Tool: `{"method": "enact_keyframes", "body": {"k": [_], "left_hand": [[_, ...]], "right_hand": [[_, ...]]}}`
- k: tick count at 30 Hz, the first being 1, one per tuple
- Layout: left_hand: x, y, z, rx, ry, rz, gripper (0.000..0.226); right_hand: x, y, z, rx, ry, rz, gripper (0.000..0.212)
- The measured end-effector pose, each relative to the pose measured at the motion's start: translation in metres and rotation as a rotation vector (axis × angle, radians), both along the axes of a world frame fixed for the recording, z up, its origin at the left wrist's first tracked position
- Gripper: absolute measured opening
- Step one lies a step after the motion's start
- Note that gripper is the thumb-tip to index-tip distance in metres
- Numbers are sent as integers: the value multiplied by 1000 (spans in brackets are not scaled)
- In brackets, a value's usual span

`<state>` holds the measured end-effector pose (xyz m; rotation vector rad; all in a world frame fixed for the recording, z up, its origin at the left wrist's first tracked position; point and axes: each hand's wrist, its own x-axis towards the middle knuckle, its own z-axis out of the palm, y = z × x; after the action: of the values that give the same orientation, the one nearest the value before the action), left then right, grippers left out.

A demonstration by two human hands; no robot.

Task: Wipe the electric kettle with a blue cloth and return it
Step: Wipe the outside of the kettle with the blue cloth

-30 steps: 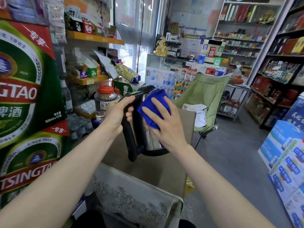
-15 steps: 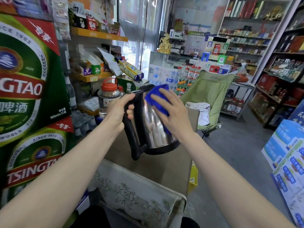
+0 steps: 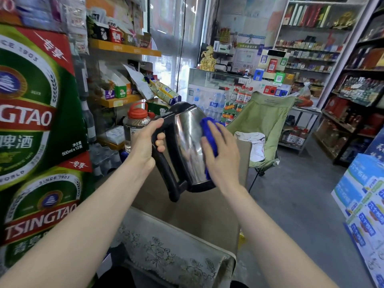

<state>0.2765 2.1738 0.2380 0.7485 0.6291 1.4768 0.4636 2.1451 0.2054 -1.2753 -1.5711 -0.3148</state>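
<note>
A steel electric kettle [image 3: 188, 146] with a black handle and lid hangs tilted in the air above a brown table [image 3: 193, 213]. My left hand [image 3: 145, 142] is wrapped round the top of the black handle. My right hand [image 3: 221, 159] presses a blue cloth [image 3: 208, 129] flat against the kettle's right side. Most of the cloth is hidden under my palm and fingers.
Green beer cartons [image 3: 35, 121] are stacked close on the left. A clear jar with a red lid [image 3: 135, 125] stands behind the kettle. A green folding chair [image 3: 264, 121] sits beyond the table. Blue-and-white boxes [image 3: 365, 204] are piled at the right, with shelves behind.
My right hand and the cloth have slid from the kettle's top down onto its right side. More of the shiny steel body now shows.
</note>
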Motion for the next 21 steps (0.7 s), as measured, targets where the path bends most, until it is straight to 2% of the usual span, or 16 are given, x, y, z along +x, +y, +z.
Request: {"method": "enact_keyframes", "body": {"k": [3,4,5,8,9,10,13,15,17,19,21], "left_hand": [[5,-3,2,-3,26,16,9],[7,-4,2,-3,45,21,9],[9,-6,2,2,69,26,9],[16,-11,1,47,136,14,8],[18,-11,2,54,140,10,7],[18,-11,3,53,135,12,6],[16,-5,8,53,124,38,8],[14,-2,5,55,144,49,8],[13,-1,-1,48,154,39,7],[14,-2,-7,18,138,23,9],[16,-4,-7,13,132,13,9]], "right_hand": [[0,5,-11,128,-354,51,48],[1,9,-7,151,-414,40,48],[0,13,1,154,-405,18,48],[-4,21,33,5,-52,16,53],[-7,22,39,-16,-5,0,56],[-10,20,37,4,-60,-12,57],[-9,18,6,243,-439,38,51],[-1,16,-12,322,-650,45,45],[8,19,-15,361,-747,35,37],[10,20,-6,328,-699,39,30],[5,20,4,236,-533,62,28]]}}
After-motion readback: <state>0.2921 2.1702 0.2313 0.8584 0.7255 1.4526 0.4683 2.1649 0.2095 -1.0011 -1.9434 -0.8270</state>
